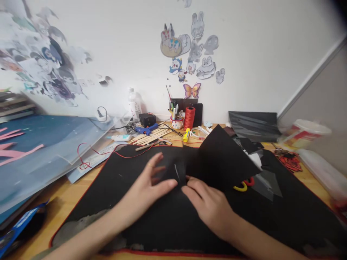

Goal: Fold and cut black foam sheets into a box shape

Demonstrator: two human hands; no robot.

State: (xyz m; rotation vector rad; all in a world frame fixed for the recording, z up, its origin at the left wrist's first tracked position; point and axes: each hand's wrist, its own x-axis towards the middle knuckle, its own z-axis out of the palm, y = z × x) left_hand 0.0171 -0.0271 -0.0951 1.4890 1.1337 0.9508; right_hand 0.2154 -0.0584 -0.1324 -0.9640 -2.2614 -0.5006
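black sheet (pixel 223 155) pinched in the right hand (pixel 210 200), left hand (pixel 148 186) spread, bottle label (pixel 135 107) too blurred to read.

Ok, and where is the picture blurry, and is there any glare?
In the head view, the left cutouts and the tub are smeared; the spool looks crisper. Same view: pale sheen streaks the glossy sheet, the paper partly blends into the mat, and the top-right corner darkens.

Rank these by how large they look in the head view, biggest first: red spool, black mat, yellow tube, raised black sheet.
1. Black mat
2. Raised black sheet, though its nearness to the camera adds to its size
3. Red spool
4. Yellow tube
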